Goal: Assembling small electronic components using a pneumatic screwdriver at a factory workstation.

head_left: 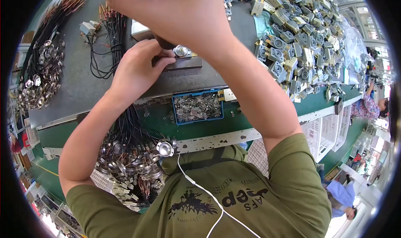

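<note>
left hand (pixel 135 69) is curled, fingers bent in and pinched at the edge of a small grey metal block (pixel 186 63) on the grey mat (pixel 79 83); it seems to press a dark wire end there, but the fingertips hide the exact grip. a round shiny metal disc (pixel 182 51) sits on top of the block, just beside the left fingertips. right hand (pixel 171 12) is above it, closed in a fist round a dark handle (pixel 163 42), only a short stub of it showing under the palm; the tool's tip is hidden.

a thick bundle of thin black wires (pixel 129 125) runs from under the left wrist down over the green bench edge (pixel 196 127) and ends in a heap of small silver cup-shaped discs (pixel 125 163) near the person's lap, glossy and round. one bigger polished cup (pixel 165 148) lies on the chipped white strip at the bench front.

blue shallow tray (pixel 197 107), rectangular, full of tiny flat grey metal clips, sits on the green bench just below the mat. upper right: big pile of blocky grey and tan parts (pixel 300 37) with round holes, matte, jumbled. far left: another fan of black wires with copper-coloured tips (pixel 58 12) and more silver discs (pixel 39 75) at their ends. loose loop of black wire (pixel 104 50) lies on the mat left of the hand.

olive t-shirt (pixel 234 192) with dark print, thin white cord (pixel 200 192) across it. white slotted plastic crates (pixel 326 133) under the bench at right.
</note>
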Available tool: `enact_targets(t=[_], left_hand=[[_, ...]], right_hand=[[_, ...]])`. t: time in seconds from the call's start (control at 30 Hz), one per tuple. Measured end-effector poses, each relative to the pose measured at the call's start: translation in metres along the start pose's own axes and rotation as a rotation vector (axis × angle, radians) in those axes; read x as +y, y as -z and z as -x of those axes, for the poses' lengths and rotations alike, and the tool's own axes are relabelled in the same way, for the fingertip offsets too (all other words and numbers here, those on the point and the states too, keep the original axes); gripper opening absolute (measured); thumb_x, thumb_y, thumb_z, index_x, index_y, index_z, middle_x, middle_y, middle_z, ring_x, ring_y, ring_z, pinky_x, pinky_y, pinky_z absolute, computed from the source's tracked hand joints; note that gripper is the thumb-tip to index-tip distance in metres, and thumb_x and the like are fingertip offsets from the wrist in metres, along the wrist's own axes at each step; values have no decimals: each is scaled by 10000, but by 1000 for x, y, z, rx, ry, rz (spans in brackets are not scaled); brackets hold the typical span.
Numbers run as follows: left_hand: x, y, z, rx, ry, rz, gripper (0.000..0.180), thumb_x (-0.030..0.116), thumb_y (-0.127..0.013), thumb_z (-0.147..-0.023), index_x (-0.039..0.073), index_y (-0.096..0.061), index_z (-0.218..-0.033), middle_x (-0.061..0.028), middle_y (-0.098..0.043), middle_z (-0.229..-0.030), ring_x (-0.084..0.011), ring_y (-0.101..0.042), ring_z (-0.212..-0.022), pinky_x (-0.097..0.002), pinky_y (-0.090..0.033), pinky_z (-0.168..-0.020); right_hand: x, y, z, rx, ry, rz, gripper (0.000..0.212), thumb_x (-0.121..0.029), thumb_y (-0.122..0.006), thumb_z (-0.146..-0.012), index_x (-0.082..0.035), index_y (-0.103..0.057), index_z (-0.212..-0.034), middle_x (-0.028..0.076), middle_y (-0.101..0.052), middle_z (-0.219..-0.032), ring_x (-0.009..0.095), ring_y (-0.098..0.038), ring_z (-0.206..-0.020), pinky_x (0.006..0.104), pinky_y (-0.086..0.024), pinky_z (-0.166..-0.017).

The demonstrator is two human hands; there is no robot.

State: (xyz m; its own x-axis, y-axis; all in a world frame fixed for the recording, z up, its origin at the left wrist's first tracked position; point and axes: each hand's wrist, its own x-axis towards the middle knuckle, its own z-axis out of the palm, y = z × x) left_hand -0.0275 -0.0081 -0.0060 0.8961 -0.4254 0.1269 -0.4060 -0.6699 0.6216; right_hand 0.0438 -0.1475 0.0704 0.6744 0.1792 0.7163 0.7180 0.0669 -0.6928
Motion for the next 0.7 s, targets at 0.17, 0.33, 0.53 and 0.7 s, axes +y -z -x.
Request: enact_targets(t=[0.17, 0.33, 0.53, 0.7], left_hand=[[9, 6, -4, -33, 99, -9, 302, 240, -762, -896, -28, -623, -916, -170, -673, -879, -357, -664, -848, -445, -539, -776], [3, 12, -13, -274, 153, -118, 329, 292, -731, -921, -24, -639, -923, -187, -687, -881, -399, -671, -892, -470, -540, -778], [-19, -1, -6, -94, -103, -146, 333, 296, -731, -924, -15, -617, -890, -186, -676, -925, -391, -667, -934, -477, -541, -804], [-19, 0, -7, -104, -95, -145, 322, 289, -730, -925, -9, -609, -908, -183, -680, -937, -385, -669, -964, -473, -545, -825]], right_hand=[[-6, 10, -5, -160, -154, -223, 824, -124, -788, -856, -85, -323, -1536, 148, -642, -1187, 216, -654, -1078, 364, -539, -940], [-20, 9, 13, -63, -79, -181, 670, -94, -793, -849, -76, -420, -1405, 89, -644, -1091, 163, -649, -990, 329, -541, -876], [-22, 2, 29, -8, 147, -183, 649, -51, -793, -838, -48, -420, -1369, 82, -639, -1069, 159, -646, -966, 318, -540, -856], [-38, -4, 22, 19, 24, -196, 666, 1, -792, -832, -33, -400, -1369, 80, -638, -1047, 156, -666, -928, 298, -562, -805]])
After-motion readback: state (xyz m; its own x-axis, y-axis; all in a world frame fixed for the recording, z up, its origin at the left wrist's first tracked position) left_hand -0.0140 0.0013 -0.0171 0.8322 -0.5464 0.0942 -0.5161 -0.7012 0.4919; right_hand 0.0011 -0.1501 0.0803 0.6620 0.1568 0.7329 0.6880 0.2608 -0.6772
